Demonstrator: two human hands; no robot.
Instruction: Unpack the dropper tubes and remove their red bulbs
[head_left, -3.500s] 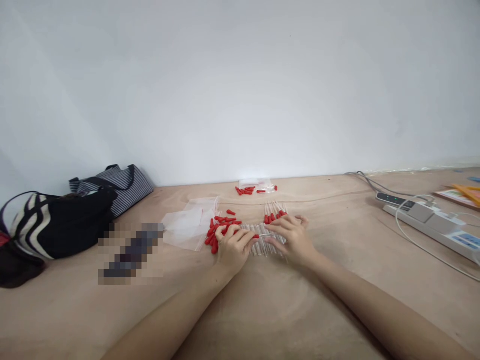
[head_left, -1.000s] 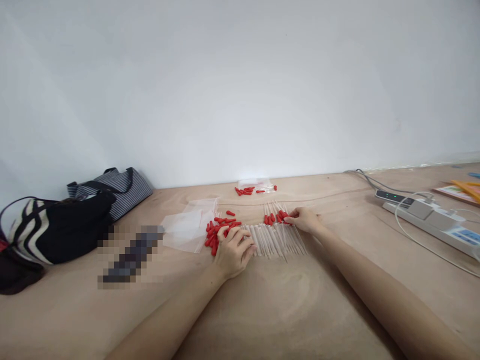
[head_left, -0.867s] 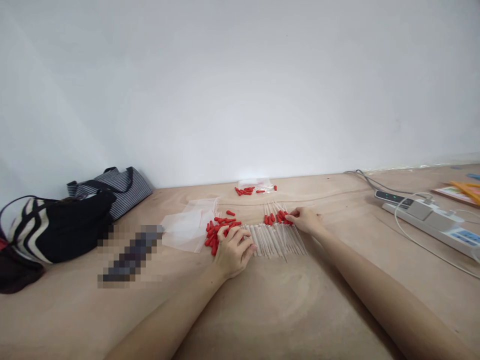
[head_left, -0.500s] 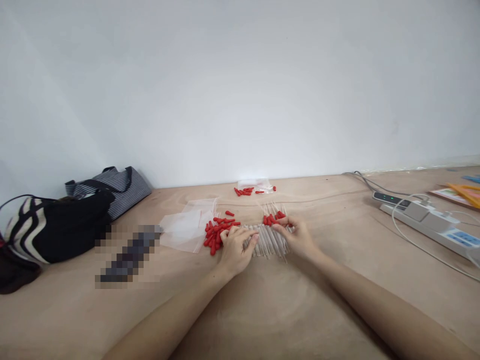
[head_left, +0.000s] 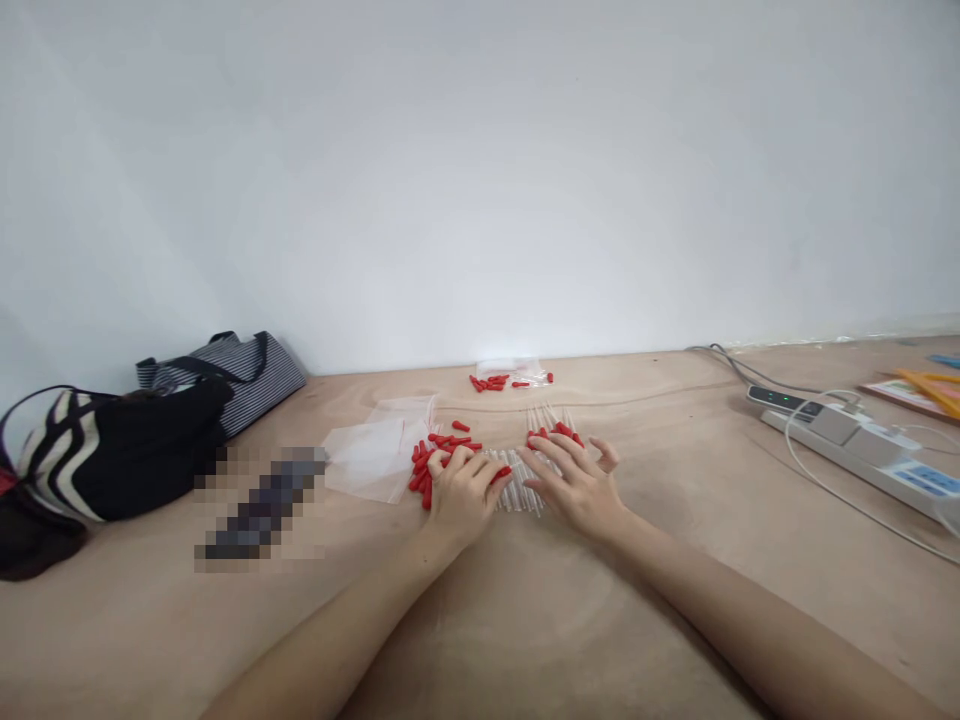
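Observation:
My left hand [head_left: 463,495] is closed, pinching a red rubber dropper bulb [head_left: 504,472] between thumb and fingers. Just left of it lies a pile of loose red bulbs [head_left: 420,478], partly covered by the hand. Between my hands is a row of clear thin tubes [head_left: 516,494], apparently glass dropper tubes. My right hand [head_left: 581,492] has its fingers spread, over the right part of that row. Beyond its fingertips lie several droppers [head_left: 556,418], thin clear tubes with red bulbs on their near ends; the hand partly hides them.
Clear plastic bags [head_left: 367,455] lie left of the pile. More red bulbs [head_left: 491,383] rest near the wall by another bag. A power strip [head_left: 862,445] with cables stands at right. A striped bag [head_left: 262,385] and a black bag [head_left: 157,440] sit at left.
My right hand has opened, its fingers spreading leftward over the tubes after being pinched near the finished droppers. A red bulb now shows in my left hand's pinch.

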